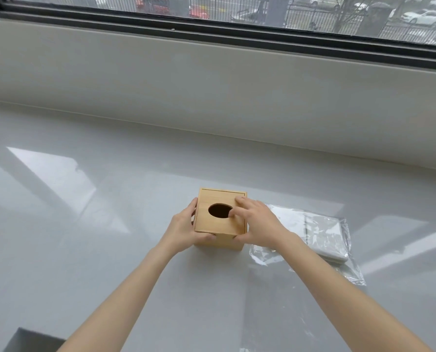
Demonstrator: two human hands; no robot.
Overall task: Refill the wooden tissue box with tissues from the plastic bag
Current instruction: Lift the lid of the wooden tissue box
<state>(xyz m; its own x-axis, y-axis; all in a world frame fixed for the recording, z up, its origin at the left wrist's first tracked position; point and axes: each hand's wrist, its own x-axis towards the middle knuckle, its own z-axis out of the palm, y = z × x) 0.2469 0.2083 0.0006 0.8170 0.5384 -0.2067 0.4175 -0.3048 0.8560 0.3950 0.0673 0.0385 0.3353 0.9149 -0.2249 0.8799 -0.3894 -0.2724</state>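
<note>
The wooden tissue box (214,226) stands on the glossy white table (110,224), a cube with a dark oval opening in its sliding lid. My left hand (184,231) grips the box's left side, thumb on the front corner. My right hand (259,222) rests on the lid's right part, with a finger curled into the oval hole and the thumb at the front right corner. Just right of the box lies the clear plastic bag (321,235) with a stack of white tissues inside. No tissue shows in the hole.
A grey wall ledge (212,97) runs behind the table under a dark-framed window. A dark gap at the table's near left edge (31,339) shows the floor. Loose clear plastic film (300,301) spreads toward me on the right.
</note>
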